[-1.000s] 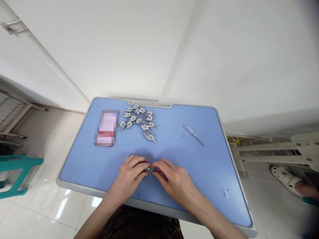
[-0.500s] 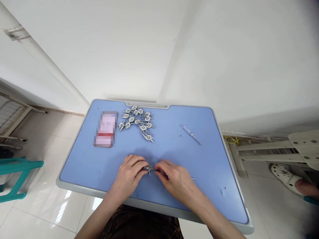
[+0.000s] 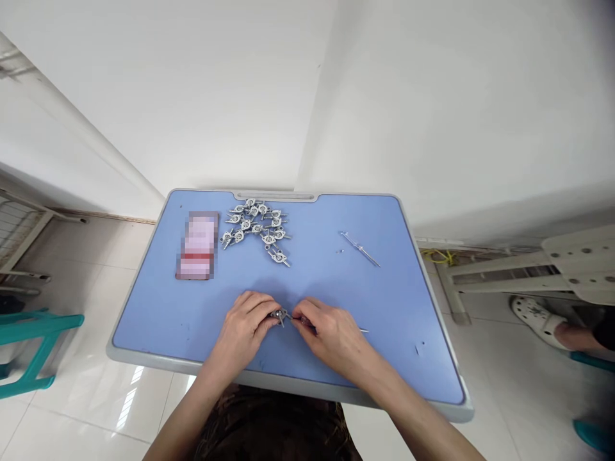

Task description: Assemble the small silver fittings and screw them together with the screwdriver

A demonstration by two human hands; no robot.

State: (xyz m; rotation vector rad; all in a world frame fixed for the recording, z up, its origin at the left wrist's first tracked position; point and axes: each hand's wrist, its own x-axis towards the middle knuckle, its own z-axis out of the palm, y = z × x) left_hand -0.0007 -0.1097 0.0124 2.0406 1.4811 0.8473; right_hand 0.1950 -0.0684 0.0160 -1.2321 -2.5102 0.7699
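My left hand (image 3: 248,321) pinches a small silver metal part with an oval flange (image 3: 280,315) between thumb and fingers, just above the near half of the blue table. My right hand (image 3: 327,325) is closed around a screwdriver (image 3: 306,322); its thin shaft points left and meets the right side of the part. Most of the handle is hidden in my fingers. A thin metal tip (image 3: 364,330) shows beyond the right hand, and I cannot tell what it belongs to. Several similar flanged metal parts (image 3: 257,228) lie in a loose group farther back.
A phone (image 3: 198,246) with a blurred screen lies at the left of the blue table (image 3: 158,314). Another screwdriver with a clear handle (image 3: 359,248) rests at the right, beside tiny bits (image 3: 340,251). A white wall stands behind. A teal stool (image 3: 38,346) is at left.
The camera view has shifted slightly, so the table appears a little farther left. Both hands keep their hold, and the screwdriver shaft stays at the metal part.
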